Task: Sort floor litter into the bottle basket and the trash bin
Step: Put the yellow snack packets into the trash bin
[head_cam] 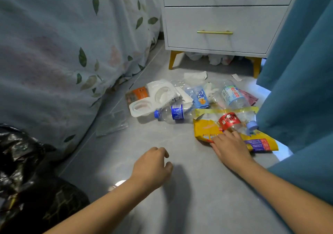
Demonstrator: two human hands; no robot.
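While the litter pile lies on the floor (180,161) at twelve o'clock, the right hand (228,147) rests flat, fingers loosely spread, on the yellow snack bag (207,128), fingertips touching the red-labelled bottle (232,123) lying on it. The left hand (153,165) hovers half-curled and empty. A pick-up looks to be starting; next, the fingers must close around one item only. The black trash bag (27,170) sits at eight o'clock; no basket shows.

Both bare arms reach forward — left hand (153,165) loosely curled, right hand (229,146) flat, fingers spread.
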